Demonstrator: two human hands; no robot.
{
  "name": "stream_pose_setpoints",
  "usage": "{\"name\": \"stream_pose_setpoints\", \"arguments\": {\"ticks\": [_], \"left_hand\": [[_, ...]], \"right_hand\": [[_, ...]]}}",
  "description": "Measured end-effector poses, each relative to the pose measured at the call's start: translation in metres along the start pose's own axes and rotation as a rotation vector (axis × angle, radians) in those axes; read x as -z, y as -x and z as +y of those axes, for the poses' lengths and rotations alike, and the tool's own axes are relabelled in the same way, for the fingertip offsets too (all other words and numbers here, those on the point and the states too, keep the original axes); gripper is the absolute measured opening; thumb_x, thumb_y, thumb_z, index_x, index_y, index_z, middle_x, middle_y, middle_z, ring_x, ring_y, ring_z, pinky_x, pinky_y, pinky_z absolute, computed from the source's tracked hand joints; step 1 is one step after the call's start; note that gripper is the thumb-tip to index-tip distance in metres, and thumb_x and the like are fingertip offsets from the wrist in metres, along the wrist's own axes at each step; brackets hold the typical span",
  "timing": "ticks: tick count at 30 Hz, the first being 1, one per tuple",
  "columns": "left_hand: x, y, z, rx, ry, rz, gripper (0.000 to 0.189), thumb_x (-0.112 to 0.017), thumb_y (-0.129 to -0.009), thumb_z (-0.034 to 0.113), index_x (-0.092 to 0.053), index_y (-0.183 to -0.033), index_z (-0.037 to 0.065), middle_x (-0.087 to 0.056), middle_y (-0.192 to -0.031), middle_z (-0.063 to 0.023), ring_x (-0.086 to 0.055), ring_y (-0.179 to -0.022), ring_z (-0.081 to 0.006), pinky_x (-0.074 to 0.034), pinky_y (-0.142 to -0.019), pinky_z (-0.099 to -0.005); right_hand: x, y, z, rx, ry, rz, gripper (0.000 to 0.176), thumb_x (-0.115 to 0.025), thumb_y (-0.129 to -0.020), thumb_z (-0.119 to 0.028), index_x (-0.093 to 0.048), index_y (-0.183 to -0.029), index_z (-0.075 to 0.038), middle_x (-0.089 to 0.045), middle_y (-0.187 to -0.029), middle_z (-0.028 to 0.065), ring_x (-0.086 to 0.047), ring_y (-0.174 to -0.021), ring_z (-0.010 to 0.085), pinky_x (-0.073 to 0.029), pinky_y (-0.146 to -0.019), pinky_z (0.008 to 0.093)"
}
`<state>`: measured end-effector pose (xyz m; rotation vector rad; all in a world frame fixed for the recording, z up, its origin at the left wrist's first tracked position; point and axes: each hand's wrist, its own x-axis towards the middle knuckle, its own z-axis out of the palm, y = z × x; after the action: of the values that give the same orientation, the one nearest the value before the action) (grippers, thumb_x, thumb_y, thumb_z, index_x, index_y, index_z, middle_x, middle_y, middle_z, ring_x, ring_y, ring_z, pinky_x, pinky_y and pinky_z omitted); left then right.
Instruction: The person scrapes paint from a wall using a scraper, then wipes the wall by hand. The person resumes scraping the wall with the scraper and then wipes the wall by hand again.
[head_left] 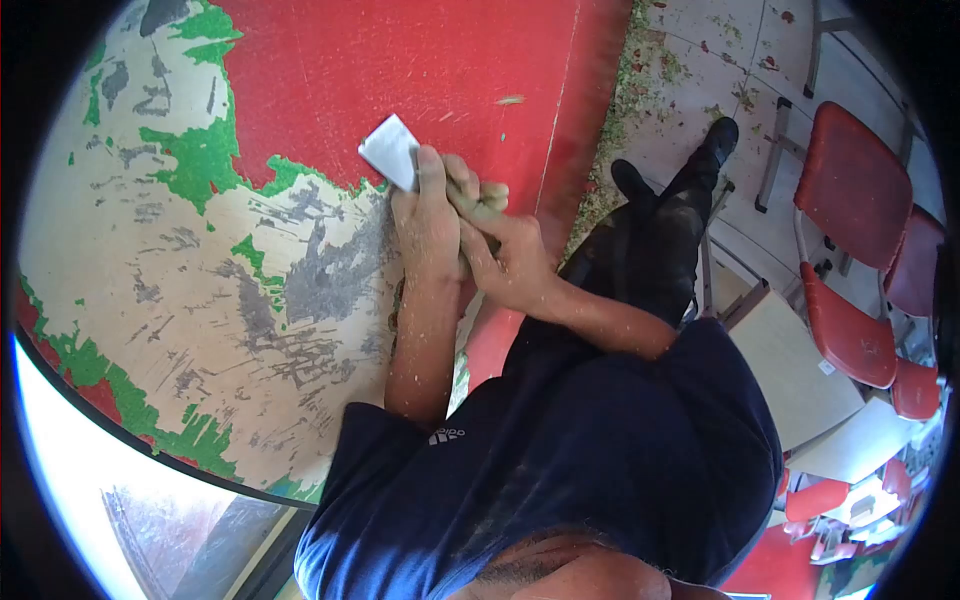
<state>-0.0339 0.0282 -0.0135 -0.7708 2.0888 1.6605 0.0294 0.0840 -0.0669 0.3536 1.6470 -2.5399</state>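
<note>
A paint scraper with a broad flat metal blade (pixel 390 150) rests against a painted wall (pixel 400 60), at the border between red paint and a stripped, pale patch (pixel 180 290). My left hand (pixel 428 225) is closed around it just behind the blade, one finger stretched along the metal. Close beside, my right hand (pixel 515 265) is wrapped round the handle end. Fingers hide most of the handle. Pale flecks dot both hands and forearms. Ragged green paint (pixel 200 160) borders the patch, and grey scuffs mark it.
Paint flakes (pixel 640 90) litter the tiled floor (pixel 740 90) along the wall's foot. Red chairs (pixel 855 185) and a pale desk top (pixel 795 370) stand at my right. Bright light comes from an opening at lower left. My legs (pixel 640 240) extend toward the upper right.
</note>
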Motion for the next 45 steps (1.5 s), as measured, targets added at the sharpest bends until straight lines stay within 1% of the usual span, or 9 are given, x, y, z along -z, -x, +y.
{"name": "stream_pose_setpoints", "arguments": {"ticks": [4,7,10,14,18,21,25,28,45], "left_hand": [[0.006,0.006,-0.017,0.057,-0.011,0.046,0.042,-0.039,-0.099,0.036,-0.046,-0.07,0.006,-0.046,-0.059,-0.0052,-0.058,-0.053,-0.0233,-0.05,-0.05,-0.0365],[-0.001,-0.001,-0.013,0.02,0.019,0.048,0.042,-0.039,-0.099,0.038,-0.047,-0.071,0.007,-0.045,-0.059,-0.004,-0.058,-0.054,-0.0226,-0.051,-0.052,-0.0362],[-0.007,0.001,-0.005,0.042,0.034,-0.03,0.041,-0.039,-0.099,0.039,-0.047,-0.073,0.008,-0.044,-0.06,-0.0028,-0.057,-0.056,-0.0207,-0.051,-0.054,-0.0356],[0.005,-0.001,-0.034,0.093,0.045,0.049,0.043,-0.038,-0.099,0.038,-0.048,-0.072,0.006,-0.045,-0.059,-0.0036,-0.059,-0.055,-0.0225,-0.054,-0.057,-0.0368],[-0.009,-0.009,-0.005,0.015,0.004,0.045,0.041,-0.038,-0.099,0.036,-0.049,-0.073,0.005,-0.045,-0.059,-0.0028,-0.06,-0.056,-0.0226,-0.055,-0.058,-0.0365],[-0.004,0.009,-0.029,0.034,0.057,0.066,0.041,-0.038,-0.099,0.036,-0.049,-0.074,0.006,-0.045,-0.059,-0.0027,-0.062,-0.058,-0.0231,-0.056,-0.058,-0.0372],[-0.005,-0.007,-0.014,-0.012,-0.023,0.057,0.041,-0.037,-0.1,0.036,-0.048,-0.073,0.006,-0.045,-0.061,-0.0033,-0.063,-0.06,-0.0235,-0.056,-0.058,-0.0381],[-0.003,0.004,-0.016,0.021,0.012,0.043,0.039,-0.038,-0.099,0.036,-0.047,-0.074,0.007,-0.045,-0.062,-0.0033,-0.062,-0.059,-0.0237,-0.056,-0.058,-0.0383],[0.008,0.02,-0.026,-0.036,0.055,0.095,0.036,-0.04,-0.099,0.035,-0.047,-0.077,0.008,-0.045,-0.061,-0.002,-0.061,-0.063,-0.0236,-0.056,-0.06,-0.0386]], "right_hand": [[-0.004,0.024,0.014,0.128,-0.057,0.081,0.03,-0.053,-0.085,-0.008,-0.059,-0.113,-0.003,-0.054,-0.068,0.0244,-0.063,-0.059,0.0324,-0.047,-0.054,0.036],[0.0,0.01,0.012,-0.038,-0.02,0.002,0.03,-0.052,-0.085,-0.008,-0.06,-0.114,-0.003,-0.055,-0.068,0.0239,-0.063,-0.059,0.0306,-0.048,-0.055,0.0359],[0.005,0.014,0.014,0.013,-0.009,0.026,0.027,-0.053,-0.086,-0.009,-0.06,-0.11,-0.003,-0.053,-0.067,0.0241,-0.062,-0.057,0.0271,-0.047,-0.055,0.0345],[-0.001,0.025,0.033,0.037,-0.133,0.087,0.022,-0.053,-0.086,-0.009,-0.061,-0.104,-0.001,-0.048,-0.065,0.0247,-0.06,-0.055,0.0244,-0.045,-0.054,0.0357],[0.002,0.012,0.031,0.047,-0.154,0.005,0.017,-0.053,-0.086,-0.009,-0.06,-0.098,0.0,-0.047,-0.064,0.0226,-0.052,-0.052,0.019,-0.043,-0.053,0.0355],[-0.001,0.019,0.031,0.081,-0.167,0.055,0.015,-0.054,-0.086,-0.009,-0.06,-0.095,0.002,-0.044,-0.062,0.0206,-0.043,-0.051,0.0159,-0.04,-0.05,0.034],[0.001,0.008,0.025,-0.032,-0.207,-0.001,0.016,-0.055,-0.086,-0.009,-0.061,-0.096,0.001,-0.045,-0.061,0.0202,-0.044,-0.05,0.017,-0.041,-0.05,0.0338],[0.004,0.014,0.031,0.053,-0.172,-0.019,0.017,-0.054,-0.086,-0.009,-0.062,-0.097,0.0,-0.047,-0.061,0.0212,-0.046,-0.05,0.0179,-0.042,-0.051,0.034],[0.002,0.031,0.034,-0.048,-0.275,-0.133,0.02,-0.053,-0.088,-0.006,-0.063,-0.103,0.001,-0.045,-0.058,0.0127,-0.042,-0.055,0.0086,-0.039,-0.05,0.0296]]}}
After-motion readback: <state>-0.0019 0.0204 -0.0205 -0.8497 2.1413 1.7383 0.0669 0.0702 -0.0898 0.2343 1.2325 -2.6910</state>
